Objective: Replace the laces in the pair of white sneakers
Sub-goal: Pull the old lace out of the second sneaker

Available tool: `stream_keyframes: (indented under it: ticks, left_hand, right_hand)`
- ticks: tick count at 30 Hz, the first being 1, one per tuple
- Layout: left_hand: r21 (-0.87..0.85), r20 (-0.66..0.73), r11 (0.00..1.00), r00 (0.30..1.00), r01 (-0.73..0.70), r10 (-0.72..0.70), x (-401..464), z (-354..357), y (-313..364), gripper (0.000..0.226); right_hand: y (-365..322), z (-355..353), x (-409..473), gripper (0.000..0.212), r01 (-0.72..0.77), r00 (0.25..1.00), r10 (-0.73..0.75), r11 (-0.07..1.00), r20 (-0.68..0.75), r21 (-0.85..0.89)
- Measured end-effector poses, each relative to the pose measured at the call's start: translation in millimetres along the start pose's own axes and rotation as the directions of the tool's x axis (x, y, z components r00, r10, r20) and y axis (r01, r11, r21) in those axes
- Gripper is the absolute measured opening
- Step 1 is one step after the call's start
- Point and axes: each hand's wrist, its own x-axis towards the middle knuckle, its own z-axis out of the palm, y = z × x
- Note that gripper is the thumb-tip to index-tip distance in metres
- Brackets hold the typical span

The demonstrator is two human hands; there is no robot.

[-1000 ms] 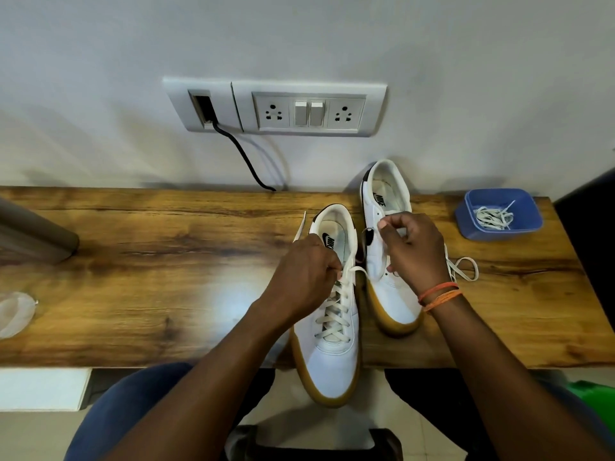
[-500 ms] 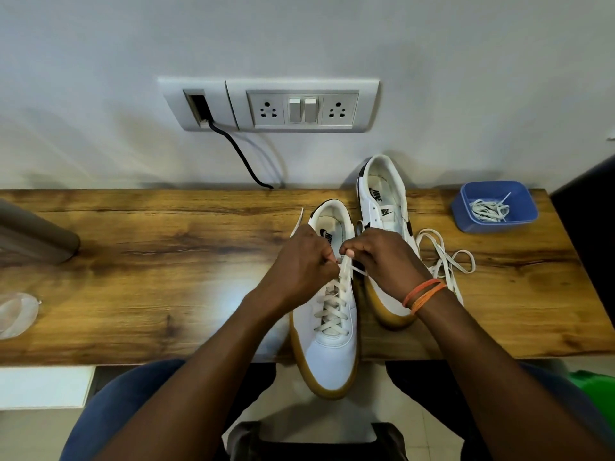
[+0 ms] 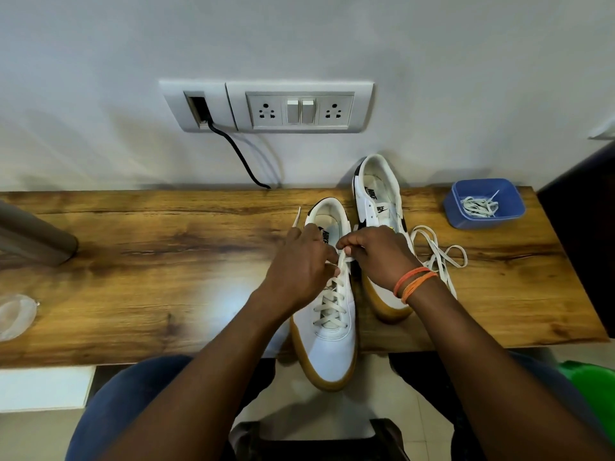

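Hands meet over the near sneaker (image 3: 327, 327) — left hand (image 3: 301, 264) and right hand (image 3: 377, 252) each pinch its lace (image 3: 342, 261). Best pull both ends evenly, snug beside the far sneaker (image 3: 376, 201).

Hidden and cut-off parts

The left hand (image 3: 301, 266) and right hand (image 3: 377, 257) cover the near sneaker's (image 3: 329, 347) upper eyelets; the clear object (image 3: 15, 316) at the left edge is cropped and blurred.
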Motion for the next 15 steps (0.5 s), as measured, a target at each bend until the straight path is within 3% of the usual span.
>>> stream_keyframes:
  ticks: [2,4,7,10,12,14,15]
  left_hand:
    - [-0.057,-0.026,0.998,0.999,0.026,-0.027,1.5,2.1,-2.0,0.018]
    - [-0.264,-0.061,0.961,0.993,0.085,-0.105,2.8,0.1,-5.1,0.008]
    - [-0.489,0.011,0.859,0.985,0.153,-0.169,4.1,-8.0,-2.1,0.003]
    - [-0.394,-0.015,0.881,0.956,0.263,-0.292,6.9,-15.2,-11.4,0.007]
    - [-0.210,-0.078,0.910,0.922,0.356,-0.379,10.3,-22.5,-25.8,0.013]
    - [-0.053,-0.103,0.911,0.905,0.409,-0.412,4.7,-29.8,-38.1,0.014]
    - [-0.053,-0.108,0.913,0.906,0.405,-0.408,2.6,-30.4,-39.0,0.012]
  right_hand:
    - [-1.4,0.7,-0.7,0.025,-0.010,1.000,0.010,1.000,-0.006,-0.014]
    - [-1.9,3.0,-1.0,0.024,-0.020,1.000,0.020,1.000,-0.022,0.011]
    - [-0.2,6.2,1.0,0.024,-0.027,0.998,0.029,0.999,-0.055,0.043]
    - [1.4,5.2,2.1,0.023,-0.038,0.998,0.042,0.997,-0.050,0.071]
    - [4.6,3.2,3.5,0.022,-0.053,0.997,0.058,0.993,-0.045,0.102]
    - [4.5,3.4,3.3,0.021,-0.047,0.998,0.051,0.992,-0.036,0.113]
    - [5.9,3.5,3.6,0.022,-0.049,0.998,0.053,0.992,-0.030,0.118]
